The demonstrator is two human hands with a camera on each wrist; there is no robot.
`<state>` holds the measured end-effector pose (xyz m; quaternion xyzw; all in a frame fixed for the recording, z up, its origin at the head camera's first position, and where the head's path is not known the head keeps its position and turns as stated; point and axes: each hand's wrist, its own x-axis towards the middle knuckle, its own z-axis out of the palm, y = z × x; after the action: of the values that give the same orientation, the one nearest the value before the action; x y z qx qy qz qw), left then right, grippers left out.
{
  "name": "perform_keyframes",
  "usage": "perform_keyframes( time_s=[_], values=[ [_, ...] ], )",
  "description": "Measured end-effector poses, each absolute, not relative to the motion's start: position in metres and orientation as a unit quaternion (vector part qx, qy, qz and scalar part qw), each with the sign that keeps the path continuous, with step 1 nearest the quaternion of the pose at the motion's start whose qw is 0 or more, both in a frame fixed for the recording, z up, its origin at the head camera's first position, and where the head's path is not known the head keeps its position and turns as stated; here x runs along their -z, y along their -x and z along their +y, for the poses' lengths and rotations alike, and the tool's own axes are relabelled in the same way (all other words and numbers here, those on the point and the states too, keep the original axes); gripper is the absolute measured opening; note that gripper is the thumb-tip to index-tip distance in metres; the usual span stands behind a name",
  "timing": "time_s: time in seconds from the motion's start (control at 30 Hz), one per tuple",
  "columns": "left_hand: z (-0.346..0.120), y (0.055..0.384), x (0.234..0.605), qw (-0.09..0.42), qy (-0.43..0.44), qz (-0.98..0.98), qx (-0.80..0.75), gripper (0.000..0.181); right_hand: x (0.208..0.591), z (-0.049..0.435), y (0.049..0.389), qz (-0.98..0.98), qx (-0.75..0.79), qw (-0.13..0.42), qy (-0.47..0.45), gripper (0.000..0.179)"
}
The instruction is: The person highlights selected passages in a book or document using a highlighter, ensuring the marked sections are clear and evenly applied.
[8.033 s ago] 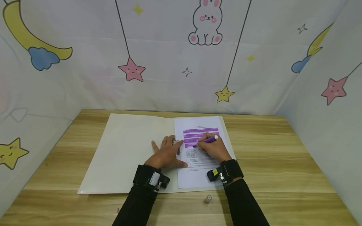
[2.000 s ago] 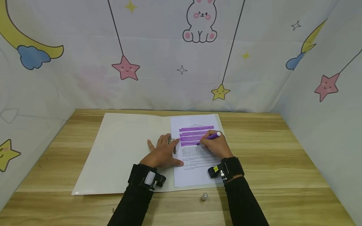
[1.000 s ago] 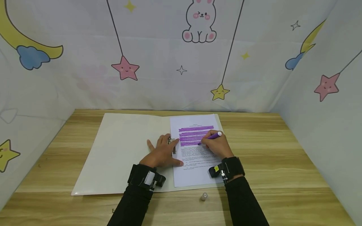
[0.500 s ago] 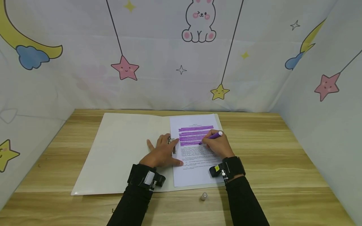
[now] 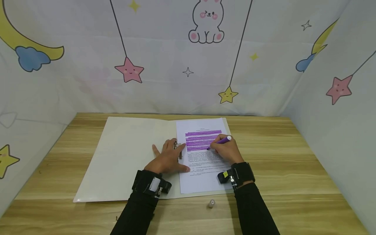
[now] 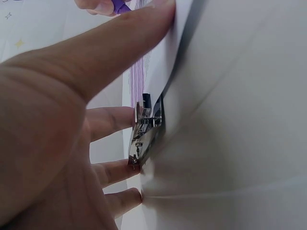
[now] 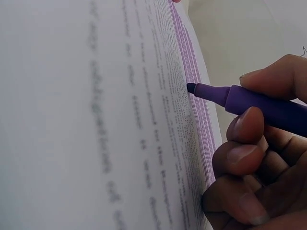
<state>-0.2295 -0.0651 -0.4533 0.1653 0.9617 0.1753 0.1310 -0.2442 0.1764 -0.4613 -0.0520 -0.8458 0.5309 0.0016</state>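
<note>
My right hand (image 5: 227, 150) pinches a purple highlighter (image 7: 259, 105), its dark chisel tip on the printed sheet (image 5: 202, 182) at the lower edge of the purple-marked lines. The upper text on that sheet is covered in purple stripes; the lower text is plain black. My left hand (image 5: 167, 160) lies with fingers spread, its thumb and index finger on the sheet's left margin. In the left wrist view, a metal clip (image 6: 146, 122) holds the sheet's edge near those fingers. Beneath the paper is an open white folder (image 5: 126, 153).
A small grey cap (image 5: 211, 203) lies on the wooden table (image 5: 293, 169) in front of the folder. Black wrist cameras are strapped on both wrists. A white fabric wall (image 5: 164, 88) with cartoon prints stands behind the table and along its sides.
Over the last seconds the highlighter tip has slid right along a line, lengthening its purple stripe. My left hand keeps its place on the sheet. The head view has shifted slightly.
</note>
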Motion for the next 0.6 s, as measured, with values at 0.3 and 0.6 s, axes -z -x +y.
perform_keyframes(
  time_s=[0.3,0.6],
  values=[
    [-0.0647,0.2296,0.4538,0.130,-0.166,0.961,-0.177,0.095,0.4625,0.1792,0.2444,-0.843,-0.535,-0.002,0.056,0.013],
    [-0.0654,0.2307,0.4538,0.136,-0.163,0.962,-0.174,0.096,0.4615,0.1804,0.2446,-0.842,-0.535,-0.007,0.063,0.014]
  ],
)
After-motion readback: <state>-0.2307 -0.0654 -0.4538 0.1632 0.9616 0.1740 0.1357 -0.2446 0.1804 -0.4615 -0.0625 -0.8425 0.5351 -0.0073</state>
